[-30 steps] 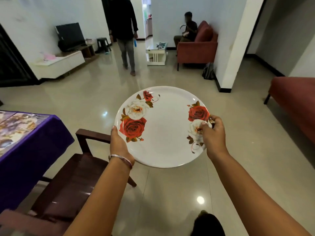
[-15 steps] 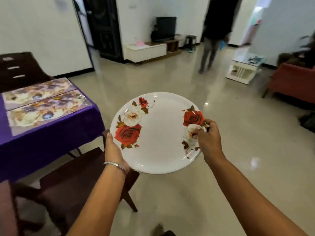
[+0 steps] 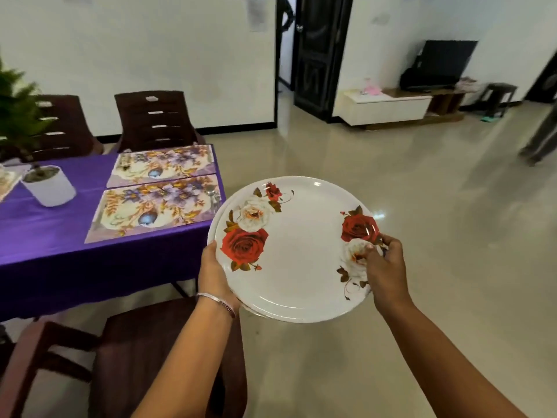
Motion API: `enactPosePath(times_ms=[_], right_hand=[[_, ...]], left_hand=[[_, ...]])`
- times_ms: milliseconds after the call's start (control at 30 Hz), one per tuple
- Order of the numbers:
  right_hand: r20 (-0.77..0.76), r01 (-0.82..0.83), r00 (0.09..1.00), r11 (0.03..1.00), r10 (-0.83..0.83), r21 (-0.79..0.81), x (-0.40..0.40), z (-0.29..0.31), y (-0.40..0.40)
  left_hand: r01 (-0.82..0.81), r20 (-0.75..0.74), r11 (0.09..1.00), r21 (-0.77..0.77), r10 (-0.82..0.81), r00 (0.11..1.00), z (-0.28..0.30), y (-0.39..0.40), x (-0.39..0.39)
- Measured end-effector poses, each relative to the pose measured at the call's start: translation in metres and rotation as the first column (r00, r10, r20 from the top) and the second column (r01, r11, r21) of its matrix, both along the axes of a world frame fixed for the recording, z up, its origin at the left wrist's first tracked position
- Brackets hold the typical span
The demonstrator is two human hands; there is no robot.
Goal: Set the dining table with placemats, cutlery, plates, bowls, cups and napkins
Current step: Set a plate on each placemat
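Observation:
I hold a stack of white plates with red and white roses over the floor, just right of the dining table. My left hand grips the stack's left rim from below. My right hand pinches the right rim, thumb on top. A second rim shows under the top plate at the left. Two floral placemats lie on the purple cloth: the near placemat with cutlery at its right end, and the far placemat behind it.
A white pot with a plant stands on the table at left. A dark chair sits below my left arm; two more chairs stand behind the table. A TV unit and part of a person are at the far right.
My view has swung left and the table has come closer, now beside the plates. My hands keep the same hold on the stack.

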State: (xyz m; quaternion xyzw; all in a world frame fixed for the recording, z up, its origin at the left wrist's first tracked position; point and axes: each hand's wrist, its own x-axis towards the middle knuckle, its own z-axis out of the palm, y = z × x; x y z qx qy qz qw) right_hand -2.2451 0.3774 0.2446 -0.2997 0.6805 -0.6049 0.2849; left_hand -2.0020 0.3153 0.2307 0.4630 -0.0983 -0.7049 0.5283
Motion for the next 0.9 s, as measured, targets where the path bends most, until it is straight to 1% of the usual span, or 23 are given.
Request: enactPosePath(times_ms=[100,233,367,433,500,567,633,700,800,900], right_hand=[[0.013,-0.058,0.998,0.997,0.058,0.052,-0.009,-0.014,-0.057],[0.034,-0.228,0.974,0.971,0.226,0.074,-0.012,-0.024,-0.147],[0.022,-0.402,0.916,0.915,0.401,0.039,-0.021,-0.019,-0.242],[0.006,-0.465,0.885,0.885,0.465,0.028,-0.03,-0.009,-0.284],[-0.011,-0.548,0.837,0.837,0.547,-0.003,-0.035,0.005,-0.333],[-0.005,-0.607,0.794,0.793,0.608,-0.041,-0.031,0.012,-0.377],[0.003,-0.658,0.753,0.752,0.659,-0.03,-0.021,0.007,-0.41],[0.032,-0.701,0.712,0.713,0.701,-0.004,-0.007,-0.004,-0.44],[0.071,-0.764,0.645,0.643,0.761,0.053,0.022,-0.012,-0.492],[0.075,-0.797,0.601,0.59,0.795,0.13,0.056,-0.024,-0.543]], left_hand=[[-0.105,0.099,0.994,0.03,0.102,0.99,-0.007,-0.038,0.003],[-0.265,0.162,0.964,0.012,0.26,0.952,-0.019,-0.086,0.009],[-0.317,0.148,0.948,0.034,0.309,0.939,-0.021,-0.14,0.0],[-0.368,0.153,0.93,0.005,0.363,0.919,-0.02,-0.164,-0.01],[-0.473,0.18,0.88,-0.043,0.472,0.863,-0.014,-0.189,-0.018],[-0.577,0.185,0.817,-0.014,0.569,0.801,-0.013,-0.212,-0.024],[-0.636,0.179,0.771,0.008,0.625,0.76,-0.018,-0.225,-0.026],[-0.69,0.171,0.724,0.015,0.678,0.715,-0.026,-0.236,-0.02],[-0.766,0.153,0.639,0.073,0.752,0.642,-0.036,-0.264,0.001],[-0.835,0.132,0.546,0.068,0.825,0.55,-0.049,-0.295,0.028]])
